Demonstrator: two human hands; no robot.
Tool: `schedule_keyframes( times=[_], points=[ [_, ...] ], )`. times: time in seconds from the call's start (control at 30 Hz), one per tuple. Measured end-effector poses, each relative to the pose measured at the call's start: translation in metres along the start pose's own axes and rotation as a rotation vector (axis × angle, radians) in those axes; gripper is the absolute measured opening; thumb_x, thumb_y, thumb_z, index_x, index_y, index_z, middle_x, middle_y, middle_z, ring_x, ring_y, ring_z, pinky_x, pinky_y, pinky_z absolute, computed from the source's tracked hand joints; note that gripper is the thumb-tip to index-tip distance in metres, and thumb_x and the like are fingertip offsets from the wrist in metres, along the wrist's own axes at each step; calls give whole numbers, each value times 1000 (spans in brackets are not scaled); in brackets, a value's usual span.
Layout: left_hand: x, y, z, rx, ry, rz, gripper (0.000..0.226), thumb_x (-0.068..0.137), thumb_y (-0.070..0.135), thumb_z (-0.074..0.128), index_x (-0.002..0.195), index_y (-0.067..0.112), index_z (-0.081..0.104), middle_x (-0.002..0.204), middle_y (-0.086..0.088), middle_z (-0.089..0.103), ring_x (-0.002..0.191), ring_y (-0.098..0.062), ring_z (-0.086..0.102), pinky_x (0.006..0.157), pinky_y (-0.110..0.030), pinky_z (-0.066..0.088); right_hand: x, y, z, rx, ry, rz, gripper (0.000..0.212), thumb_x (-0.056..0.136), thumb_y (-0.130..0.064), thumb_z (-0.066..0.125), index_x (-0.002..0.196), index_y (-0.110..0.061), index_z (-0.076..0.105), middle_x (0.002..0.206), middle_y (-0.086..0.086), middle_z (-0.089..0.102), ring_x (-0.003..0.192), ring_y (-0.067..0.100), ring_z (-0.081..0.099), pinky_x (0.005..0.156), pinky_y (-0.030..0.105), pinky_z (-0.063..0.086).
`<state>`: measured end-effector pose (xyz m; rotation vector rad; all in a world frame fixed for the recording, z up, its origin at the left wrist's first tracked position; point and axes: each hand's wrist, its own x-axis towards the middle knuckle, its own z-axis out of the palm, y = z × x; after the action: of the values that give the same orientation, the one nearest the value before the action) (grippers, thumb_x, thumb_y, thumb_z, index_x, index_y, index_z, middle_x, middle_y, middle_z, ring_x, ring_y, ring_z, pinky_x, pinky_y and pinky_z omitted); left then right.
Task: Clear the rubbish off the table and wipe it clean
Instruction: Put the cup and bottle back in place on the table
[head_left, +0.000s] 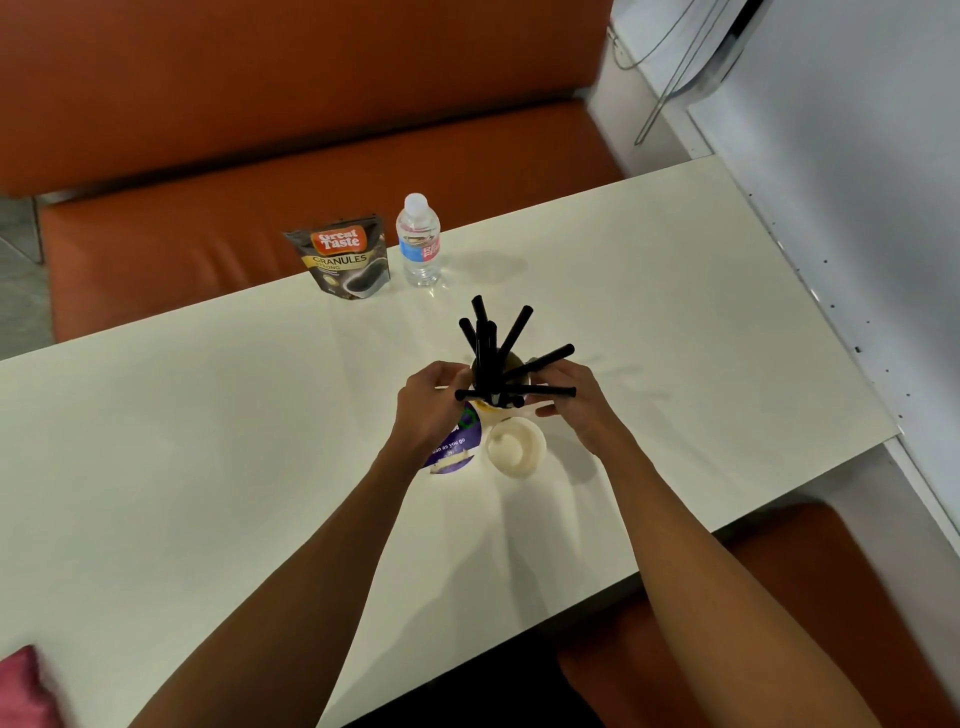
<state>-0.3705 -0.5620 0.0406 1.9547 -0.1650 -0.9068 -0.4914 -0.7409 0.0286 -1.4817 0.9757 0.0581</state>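
On the table (208, 441), a coffee pouch (345, 262) and a water bottle (420, 241) stand side by side at the far edge. Near the table's middle, your left hand (431, 410) pinches the end of one of the black straws (493, 353) bunched in a cup (514, 361). A purple card (452, 452) and a white lid (516, 448) lie just nearer you. Your right hand (576, 410) curls at the cup's right side; its grip cannot be determined.

Hands: our left hand (431, 402) and right hand (579, 408) pinch one black straw (519, 391) level across the cup of straws (489, 358).
Near us: purple card (452, 451), white cup (515, 447).
Far edge: coffee pouch (343, 262) and water bottle (420, 244), upright on the worktop (208, 441).
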Motion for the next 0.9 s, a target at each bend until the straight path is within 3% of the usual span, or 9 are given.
schedule_keyframes(
  times=[0.1, 0.2, 0.33, 0.47, 0.63, 0.77, 0.9],
  points=[
    [4, 0, -4, -15, 33, -8, 28, 103, 38, 60, 118, 17, 73, 115, 0, 75, 107, -23, 70, 99, -44, 57, 7, -6, -5, -32, 31, 24, 20, 97, -8, 60, 106, -15, 76, 94, -1, 78, 85, 18, 76, 74, 37, 52],
    [12, 6, -11, -27, 83, -3, 29, 104, 36, 58, 121, 18, 72, 114, 1, 74, 106, -21, 70, 101, -48, 56, 19, -20, -13, -10, 50, 26, 25, 99, -3, 54, 105, -12, 76, 108, 10, 77, 79, 22, 73, 74, 37, 53],
    [29, 22, -24, -51, 149, 37, 30, 105, 33, 56, 124, 18, 72, 115, 6, 75, 107, -16, 70, 102, -48, 56, 39, -51, -17, -55, 18, -17, 18, 100, -30, 64, 107, -17, 75, 106, 8, 78, 88, 27, 75, 74, 36, 51],
    [51, 42, -36, -80, 203, 56, 31, 107, 29, 53, 133, 17, 67, 124, 1, 72, 112, -18, 68, 102, -47, 57, 61, -93, -14, -194, -6, -117, 19, 100, -33, 63, 110, -20, 74, 104, -2, 78, 85, 15, 77, 76, 34, 56],
    [81, 67, -50, -137, 282, 62, 37, 108, 27, 55, 143, 17, 58, 140, -4, 65, 124, -22, 64, 104, -46, 57, 87, -153, 2, -363, -51, -306, 20, 101, -37, 66, 110, -20, 73, 106, -1, 76, 85, 11, 76, 69, 22, 53],
    [97, 79, -54, -201, 309, 22, 42, 109, 25, 54, 151, 18, 51, 151, -5, 58, 131, -25, 60, 106, -46, 56, 108, -191, 28, -489, -103, -438, 25, 100, -40, 68, 119, -24, 71, 110, -8, 72, 102, 13, 70, 77, 26, 54],
    [107, 81, -55, -211, 292, 5, 46, 109, 27, 54, 153, 15, 49, 152, -6, 57, 133, -27, 59, 109, -49, 53, 121, -215, 52, -580, -205, -421, 48, 104, -46, 61, 147, -23, 56, 137, -2, 62, 123, 17, 59, 94, 37, 58]
  ],
)
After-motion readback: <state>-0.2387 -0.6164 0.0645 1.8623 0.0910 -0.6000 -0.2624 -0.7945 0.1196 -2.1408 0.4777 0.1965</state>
